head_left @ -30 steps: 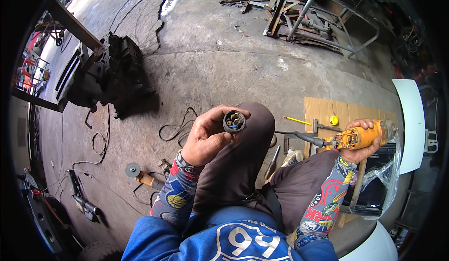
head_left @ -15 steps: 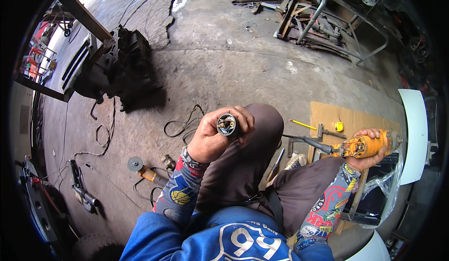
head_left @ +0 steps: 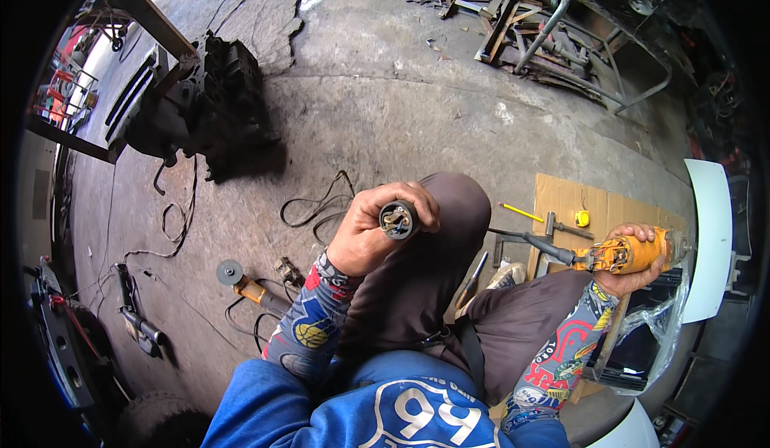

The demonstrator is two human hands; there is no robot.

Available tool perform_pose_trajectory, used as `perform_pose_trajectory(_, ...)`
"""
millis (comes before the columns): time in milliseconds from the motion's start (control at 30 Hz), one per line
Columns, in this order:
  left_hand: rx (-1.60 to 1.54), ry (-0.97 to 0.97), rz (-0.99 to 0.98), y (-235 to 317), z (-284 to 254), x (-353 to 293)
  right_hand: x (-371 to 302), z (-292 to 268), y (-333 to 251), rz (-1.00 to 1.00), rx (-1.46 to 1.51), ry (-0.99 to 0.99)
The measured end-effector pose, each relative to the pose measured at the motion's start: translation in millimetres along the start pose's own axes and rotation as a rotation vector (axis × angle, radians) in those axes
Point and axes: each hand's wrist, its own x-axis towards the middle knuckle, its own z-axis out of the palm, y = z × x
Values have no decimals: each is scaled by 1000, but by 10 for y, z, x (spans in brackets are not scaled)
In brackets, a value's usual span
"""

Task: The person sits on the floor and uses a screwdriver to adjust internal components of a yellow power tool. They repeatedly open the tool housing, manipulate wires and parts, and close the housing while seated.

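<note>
My left hand is closed around a short black tube-shaped housing, raised over my left knee. Its round open end points up at me, and small metal parts and wire bits show inside. On the right, my right hand grips the yellow-orange body of a power tool, which looks like an angle grinder. The rear of this tool is uncovered, with its inner parts and wiring bare. A thick black cord runs from that rear end leftward toward my legs. The tool and the black housing are well apart.
Cardboard on the right bears a hammer, a yellow tape measure and a yellow pencil. Another grinder lies on the floor at left. Beyond stand a black engine block and a metal frame. A white panel is far right.
The black housing has moved slightly right and its open end has tilted, showing the inside differently. My right hand keeps its grip on the power tool, nearly still.
</note>
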Motion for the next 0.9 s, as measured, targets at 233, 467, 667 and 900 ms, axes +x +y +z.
perform_pose_trajectory(233, -10, 19, -40, 18, 15, -15, 3, -18, -18, 3, -13, -4)
perform_pose_trajectory(467, 85, 485, -147, 123, -174, -159, 11, -126, -119, -24, -15, 24)
perform_pose_trajectory(667, 299, 1094, 131, 529, -969, -624, 5, -267, -288, -115, 49, 107)
perform_pose_trajectory(900, 60, 1534, -238, 225, -1535, -1306, 32, -342, -414, -127, 17, 206)
